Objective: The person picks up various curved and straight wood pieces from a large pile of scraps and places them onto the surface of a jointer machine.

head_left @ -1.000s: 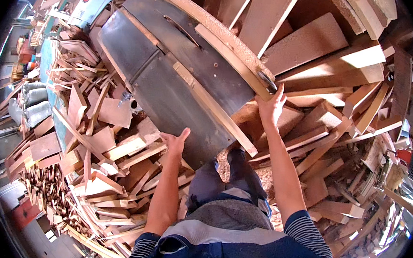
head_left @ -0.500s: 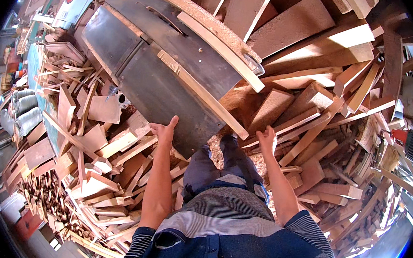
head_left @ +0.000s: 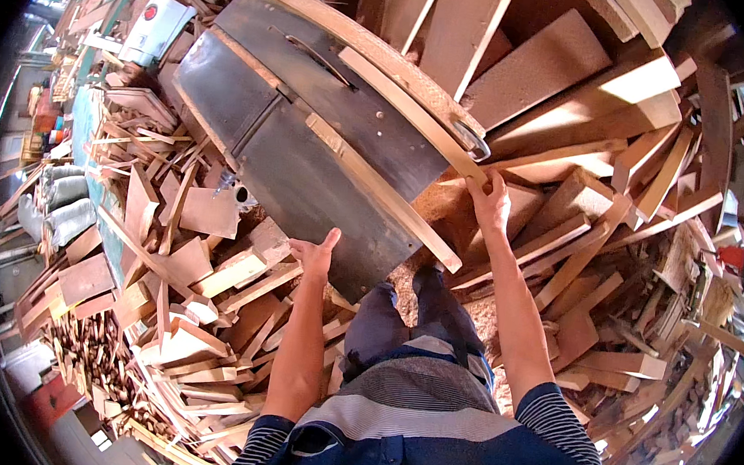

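My right hand (head_left: pixel 490 202) reaches out to the long curved pale wooden strip (head_left: pixel 402 77) that lies along the far edge of the dark grey steel saw table (head_left: pixel 309 149); the fingers rest on or close around the near end of the strip, just below the metal ring (head_left: pixel 471 140) at the table's corner, though I cannot tell whether they have closed fully round the wood. My left hand (head_left: pixel 313 254) is open, thumb spread, holding nothing, its palm hovering at the table's near edge; whether it touches the steel I cannot tell.

A second, straighter wooden batten (head_left: pixel 384 194) lies across the table top between my two hands. To do this well, I judge the right hand should take a firm wrap on the strip's end before any pull, while the left steadies against the table edge, well clear of the blade slot (head_left: pixel 316 53) further up.

Left of my left hand lies a deep heap of pale offcut boards and blocks (head_left: pixel 185 279); beyond my right hand, stacked reddish planks (head_left: pixel 583 214) lean every way. Sawdust (head_left: pixel 426 206) covers the ground beneath the table's corner, so footing looks loose.
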A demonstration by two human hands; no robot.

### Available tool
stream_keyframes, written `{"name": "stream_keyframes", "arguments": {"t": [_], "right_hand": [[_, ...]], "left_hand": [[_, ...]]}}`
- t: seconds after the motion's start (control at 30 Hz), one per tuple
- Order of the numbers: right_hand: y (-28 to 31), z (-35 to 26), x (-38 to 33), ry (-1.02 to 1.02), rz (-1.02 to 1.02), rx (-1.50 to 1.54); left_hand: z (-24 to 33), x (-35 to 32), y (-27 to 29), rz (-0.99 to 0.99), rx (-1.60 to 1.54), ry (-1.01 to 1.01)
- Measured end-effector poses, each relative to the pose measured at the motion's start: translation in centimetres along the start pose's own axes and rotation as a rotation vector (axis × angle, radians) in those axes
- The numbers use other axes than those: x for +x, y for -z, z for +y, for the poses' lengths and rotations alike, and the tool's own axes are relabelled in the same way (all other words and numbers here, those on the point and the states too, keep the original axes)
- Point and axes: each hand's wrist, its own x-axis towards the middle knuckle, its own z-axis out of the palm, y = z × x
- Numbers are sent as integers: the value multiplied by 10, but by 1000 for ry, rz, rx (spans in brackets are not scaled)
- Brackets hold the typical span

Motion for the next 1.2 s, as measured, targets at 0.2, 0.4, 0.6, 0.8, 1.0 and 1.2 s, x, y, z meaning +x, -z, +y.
{"name": "stream_keyframes", "arguments": {"t": [0.2, 0.4, 0.6, 0.8, 1.0, 1.2], "right_hand": [[-11, -11, 8, -238, -189, 146], [-17, -31, 20, -112, -87, 81], [-21, -44, 25, -123, -65, 81], [-26, -42, 27, -137, -41, 65], [-25, -45, 25, -151, -46, 97], [-21, -48, 26, -162, -24, 118]], "left_hand": [[-10, 8, 0, 40, 32, 24], [-7, 3, -1, 33, -9, 14], [2, -3, 0, 20, 19, 47], [3, -1, 0, 46, -13, -10], [3, -2, 4, -7, 15, 30], [22, -20, 5, -47, -111, 20]]}}
